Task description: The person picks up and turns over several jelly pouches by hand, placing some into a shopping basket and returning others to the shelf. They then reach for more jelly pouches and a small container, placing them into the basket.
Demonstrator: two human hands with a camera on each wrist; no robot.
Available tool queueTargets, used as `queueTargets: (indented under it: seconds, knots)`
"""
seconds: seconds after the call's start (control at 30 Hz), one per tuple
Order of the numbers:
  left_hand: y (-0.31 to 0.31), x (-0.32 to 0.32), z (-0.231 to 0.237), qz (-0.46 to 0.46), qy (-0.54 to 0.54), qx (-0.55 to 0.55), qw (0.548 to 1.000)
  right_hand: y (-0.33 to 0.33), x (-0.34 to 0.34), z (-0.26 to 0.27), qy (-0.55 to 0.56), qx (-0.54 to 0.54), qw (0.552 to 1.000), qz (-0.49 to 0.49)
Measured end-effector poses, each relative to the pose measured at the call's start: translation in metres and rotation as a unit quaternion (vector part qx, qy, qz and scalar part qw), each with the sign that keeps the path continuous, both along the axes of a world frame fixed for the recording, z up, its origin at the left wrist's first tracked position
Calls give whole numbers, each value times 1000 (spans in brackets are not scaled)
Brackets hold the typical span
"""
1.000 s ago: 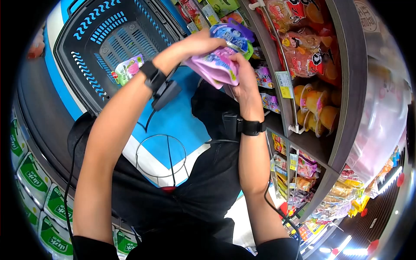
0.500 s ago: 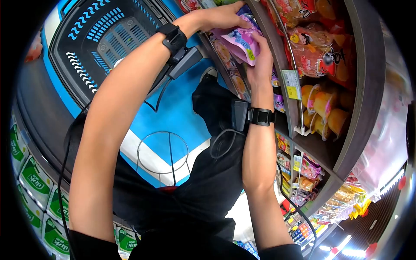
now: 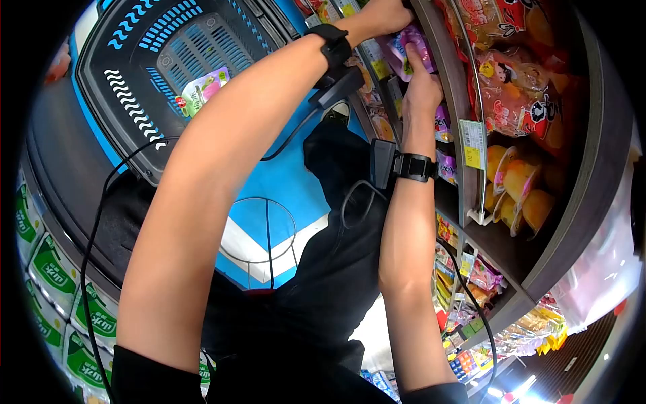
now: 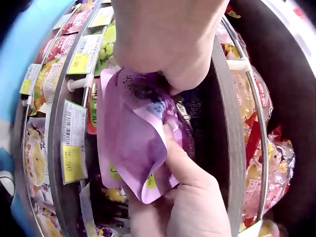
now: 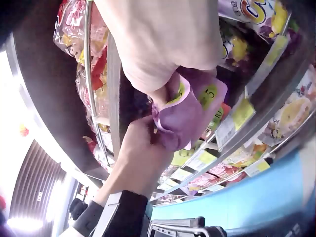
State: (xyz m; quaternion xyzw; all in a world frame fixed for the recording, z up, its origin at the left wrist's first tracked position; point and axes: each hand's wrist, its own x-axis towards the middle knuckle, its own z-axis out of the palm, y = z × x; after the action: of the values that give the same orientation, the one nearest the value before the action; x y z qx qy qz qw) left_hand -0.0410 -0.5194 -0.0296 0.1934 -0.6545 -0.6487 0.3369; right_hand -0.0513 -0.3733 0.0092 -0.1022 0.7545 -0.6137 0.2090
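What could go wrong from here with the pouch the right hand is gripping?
The purple pouch looks soft and folded in the right hand, so it might slip. In the left wrist view, it also appears near the 2.50 price tag, which could get knocked.

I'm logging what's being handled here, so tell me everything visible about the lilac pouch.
The lilac pouch looks like soft, creased film, with darker purple print and small yellow-green marks, one reading 5. It bends into loose flaps at the end by the right hand, which pinches it; the left hand grips the other end. It is at a shelf opening. Its contents are hidden.
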Motion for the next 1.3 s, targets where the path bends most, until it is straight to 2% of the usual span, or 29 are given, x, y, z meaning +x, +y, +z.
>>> queueTargets:
  seconds: [0.03,0.17,0.27,0.37,0.4,0.5,0.53,0.63,0.67,0.77,0.8,0.9,0.97,1.03,1.13,1.27,1.3]
  knots:
    - [0,-6,-3,3,10,-4,1000,-3,1,0,-2,-43,999,3]
    - [3,-19,-23,74,50,-101,991,-4,-21,-30,74,-34,997,11]
    - [7,-19,-25,63,81,-101,990,-5,-31,-50,142,50,988,-37]
    - [10,-21,-27,61,118,-77,988,-7,-35,-55,262,123,957,-20]
    - [8,-24,-33,1,44,-72,996,-5,-37,-60,279,151,948,-33]
    - [3,-45,-73,-15,-18,-260,965,-1,-46,-79,327,238,912,-67]
    - [17,-25,-65,27,-51,-269,961,0,-48,-81,341,271,897,-74]
    - [29,16,-26,51,-78,-217,972,-2,-47,-82,376,314,870,-65]
    - [35,29,-13,76,-131,-230,961,-2,-45,-81,385,321,864,-57]
    - [36,26,-27,116,-211,-313,919,1,-48,-94,468,332,816,-68]
    - [36,27,-28,99,-279,-334,895,1,-47,-90,464,331,819,-65]
    - [38,23,-27,83,-353,-460,811,-1,-42,-82,425,334,839,-57]
    - [41,24,-21,71,-378,-470,794,-3,-41,-77,369,341,863,-52]
    - [43,25,-19,52,-400,-485,776,-9,-34,-69,387,315,864,-62]
    - [50,28,-23,65,-387,-507,767,-11,-31,-63,362,305,876,-93]
    - [56,29,-21,36,-403,-489,773,-13,-27,-55,332,295,887,-123]
    - [56,30,-15,20,-409,-486,772,-9,-29,-57,343,319,875,-127]
